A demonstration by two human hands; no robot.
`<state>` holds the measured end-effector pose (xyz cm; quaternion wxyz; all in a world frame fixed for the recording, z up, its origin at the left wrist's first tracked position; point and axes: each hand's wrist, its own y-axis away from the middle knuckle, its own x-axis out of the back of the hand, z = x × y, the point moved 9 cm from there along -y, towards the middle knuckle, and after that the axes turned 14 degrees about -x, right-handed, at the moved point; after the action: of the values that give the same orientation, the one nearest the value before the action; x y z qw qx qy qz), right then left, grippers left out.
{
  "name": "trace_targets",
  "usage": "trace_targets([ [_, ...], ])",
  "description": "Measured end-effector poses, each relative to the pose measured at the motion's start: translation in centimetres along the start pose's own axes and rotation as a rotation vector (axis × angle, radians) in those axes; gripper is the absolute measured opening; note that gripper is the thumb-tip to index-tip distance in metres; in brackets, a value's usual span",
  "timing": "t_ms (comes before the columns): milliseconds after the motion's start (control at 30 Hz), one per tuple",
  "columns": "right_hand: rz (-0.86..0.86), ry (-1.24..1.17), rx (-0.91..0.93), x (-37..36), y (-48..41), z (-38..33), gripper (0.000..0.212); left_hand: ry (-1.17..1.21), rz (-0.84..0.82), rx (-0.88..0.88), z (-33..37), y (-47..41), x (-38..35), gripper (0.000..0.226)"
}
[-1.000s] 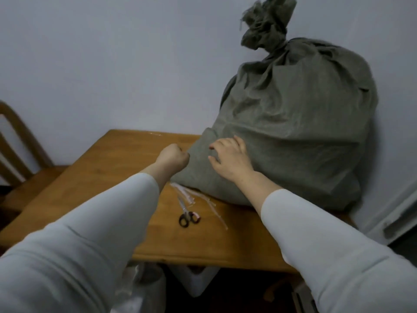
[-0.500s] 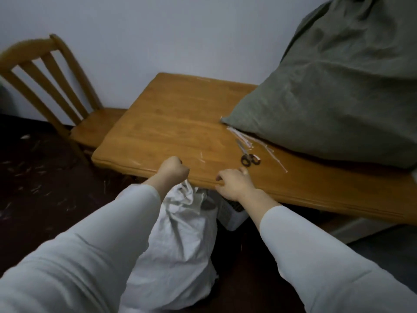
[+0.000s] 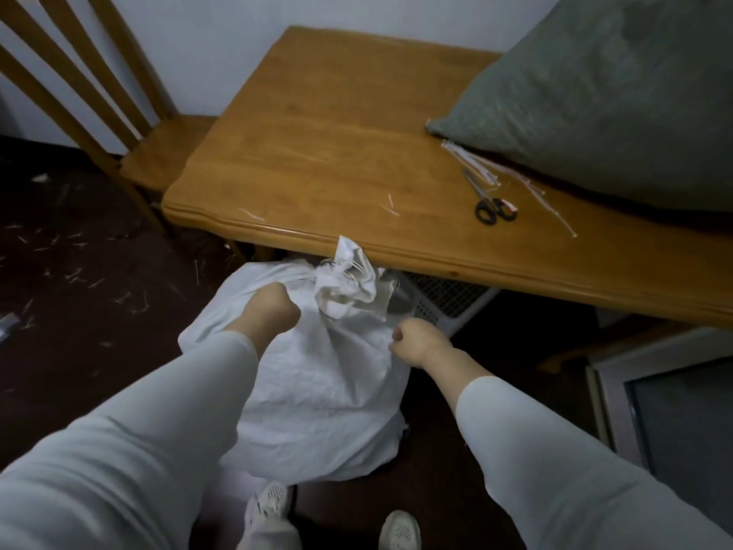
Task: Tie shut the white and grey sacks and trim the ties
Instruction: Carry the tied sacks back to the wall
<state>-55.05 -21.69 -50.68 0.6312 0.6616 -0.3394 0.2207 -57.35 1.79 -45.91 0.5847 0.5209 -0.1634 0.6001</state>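
Observation:
The white sack (image 3: 329,410) stands on the floor in front of the table, its bunched neck (image 3: 349,279) bound with thin ties and poking up at the table's edge. My left hand (image 3: 271,311) is curled into the cloth just left of the neck. My right hand (image 3: 420,339) grips a fold of the sack on its right side. The grey sack (image 3: 614,93) lies on the table at the upper right, its top out of frame. Scissors (image 3: 490,200) and several loose white ties (image 3: 476,164) lie on the table beside it.
The wooden table (image 3: 317,133) overhangs the white sack. A wooden chair (image 3: 158,152) stands at its left end. A white mesh basket (image 3: 448,303) sits under the table. Cut tie ends (image 3: 79,271) litter the dark floor. A framed panel (image 3: 674,410) leans at right.
My view has dropped from the grey sack to the floor. Both hands have left the grey sack, passed the table edge and taken hold of the white sack.

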Motion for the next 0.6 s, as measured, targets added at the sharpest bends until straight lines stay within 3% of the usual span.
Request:
trace_targets([
  [100,-0.006,-0.084,-0.085,-2.3,-2.2,-0.5,0.032,-0.118,-0.066,0.019,-2.6,-3.4,-0.9,0.040],
  [167,-0.037,-0.121,-0.130,-4.0,-3.6,-1.2,0.016,-0.166,-0.099,0.032,-4.3,-5.6,-1.5,0.064],
  [267,-0.016,-0.160,-0.195,-6.1,-5.7,-2.6,0.051,-0.244,-0.155,-0.027,-6.0,-8.4,-2.1,0.100],
  [367,0.032,-0.215,-0.274,-7.5,-7.5,-3.9,0.074,-0.310,-0.210,-0.086,-7.3,-10.8,-2.3,0.117],
  [500,0.076,-0.312,-0.416,-9.3,-10.0,-3.6,0.088,-0.292,-0.316,-0.181,-9.0,-13.4,-4.5,0.127],
  [600,0.109,-0.315,-0.448,-10.1,-11.1,-3.2,0.088,-0.023,-0.280,-0.079,-10.9,-15.1,-5.5,0.129],
])
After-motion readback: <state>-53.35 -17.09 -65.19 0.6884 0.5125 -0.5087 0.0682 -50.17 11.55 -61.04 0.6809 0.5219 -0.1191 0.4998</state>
